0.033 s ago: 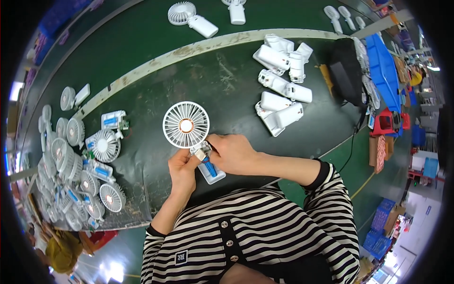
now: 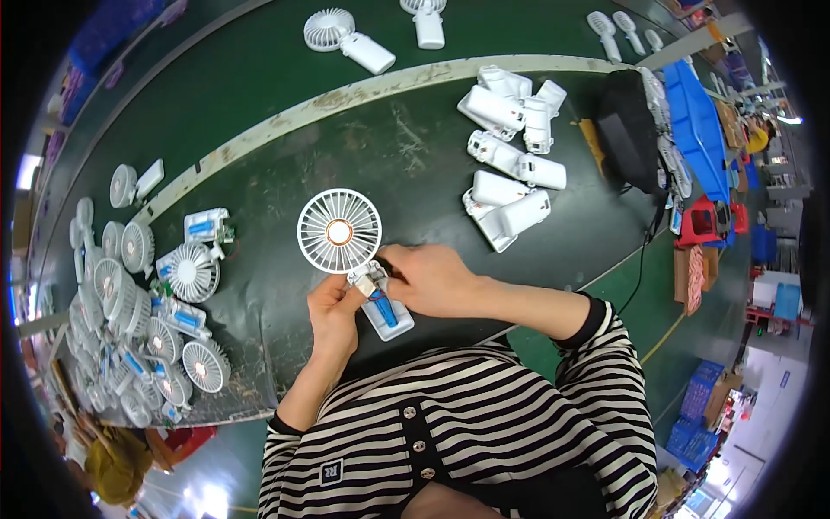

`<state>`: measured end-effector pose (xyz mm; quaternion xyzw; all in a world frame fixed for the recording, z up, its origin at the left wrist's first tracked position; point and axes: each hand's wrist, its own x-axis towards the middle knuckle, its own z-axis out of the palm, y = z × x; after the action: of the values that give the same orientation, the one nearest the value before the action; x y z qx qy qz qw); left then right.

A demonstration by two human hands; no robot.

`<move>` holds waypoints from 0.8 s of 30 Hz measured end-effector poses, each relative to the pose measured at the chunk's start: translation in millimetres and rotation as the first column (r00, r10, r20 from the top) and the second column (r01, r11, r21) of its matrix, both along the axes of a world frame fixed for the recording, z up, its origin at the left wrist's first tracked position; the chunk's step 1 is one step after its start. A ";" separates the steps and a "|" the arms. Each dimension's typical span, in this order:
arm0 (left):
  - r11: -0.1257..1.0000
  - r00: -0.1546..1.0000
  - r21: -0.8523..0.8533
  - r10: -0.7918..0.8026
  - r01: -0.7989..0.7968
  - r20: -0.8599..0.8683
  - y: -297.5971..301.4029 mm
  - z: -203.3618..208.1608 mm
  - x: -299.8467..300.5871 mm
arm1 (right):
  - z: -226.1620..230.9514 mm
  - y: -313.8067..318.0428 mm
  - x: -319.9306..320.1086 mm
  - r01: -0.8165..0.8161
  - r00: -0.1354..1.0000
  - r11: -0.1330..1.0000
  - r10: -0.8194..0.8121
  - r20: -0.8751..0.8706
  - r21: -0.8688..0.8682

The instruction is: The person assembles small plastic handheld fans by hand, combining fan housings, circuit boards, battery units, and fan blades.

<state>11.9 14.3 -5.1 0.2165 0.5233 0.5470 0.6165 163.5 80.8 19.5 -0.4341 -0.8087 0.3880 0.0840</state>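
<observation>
A white handheld fan (image 2: 340, 231) lies before me on the dark green worktable (image 2: 285, 320), its round grille pointing away from me. Its handle (image 2: 396, 327) is open, showing a blue battery cell and thin reddish wires. My left hand (image 2: 333, 316) grips the neck of the fan from the left, thumb against a small pale block at the joint. From the right, my right hand (image 2: 432, 281) has its fingers curled in at the same joint. Its fingertips are partly hidden, so whether they pinch a wire or a small part does not show.
Many white fans (image 2: 112, 285), some with open handles, are heaped at the left. Several white handle shells (image 2: 510, 160) lie at the right, near a black bag (image 2: 629, 130). More fans (image 2: 350, 41) rest beyond the pale rail (image 2: 346, 86). A blue tray (image 2: 696, 121) stands at far right.
My right hand has shifted slightly, and a bit more of the battery and open handle shows. The left hand keeps its hold; the whole view has moved a little.
</observation>
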 end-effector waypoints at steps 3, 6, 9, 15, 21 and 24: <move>0.996 0.996 -0.058 -0.066 0.069 0.056 8.4 0.7 -5.9 | 10.5 34.3 30.9 0.071 0.997 0.958 -0.062 -0.039 0.279; 0.993 0.998 -0.114 -0.031 0.038 0.057 14.4 3.4 -15.7 | 12.9 91.7 73.2 0.222 0.963 0.768 -0.269 -0.012 0.600; 0.986 0.997 -0.163 -0.034 0.044 0.062 14.1 4.7 -19.1 | 7.2 153.4 108.6 0.095 0.825 0.537 -0.513 0.235 0.838; 0.980 0.998 -0.193 -0.030 0.041 0.058 9.3 1.9 -21.0 | -9.6 209.9 89.2 0.481 0.658 0.732 -0.665 0.354 0.482; 0.980 0.993 -0.195 -0.023 0.045 0.116 6.3 0.4 -24.2 | -20.8 146.4 79.5 -0.086 0.978 0.828 -0.037 0.208 0.554; 0.978 0.993 -0.203 -0.028 0.051 0.116 7.1 -0.3 -23.6 | -2.9 121.4 79.2 -0.339 0.936 0.806 0.236 0.263 0.485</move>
<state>-11.7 21.4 -5.4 0.1309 0.5371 0.4889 0.6748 242.7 202.1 16.7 -0.3017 -0.9441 0.1184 0.0612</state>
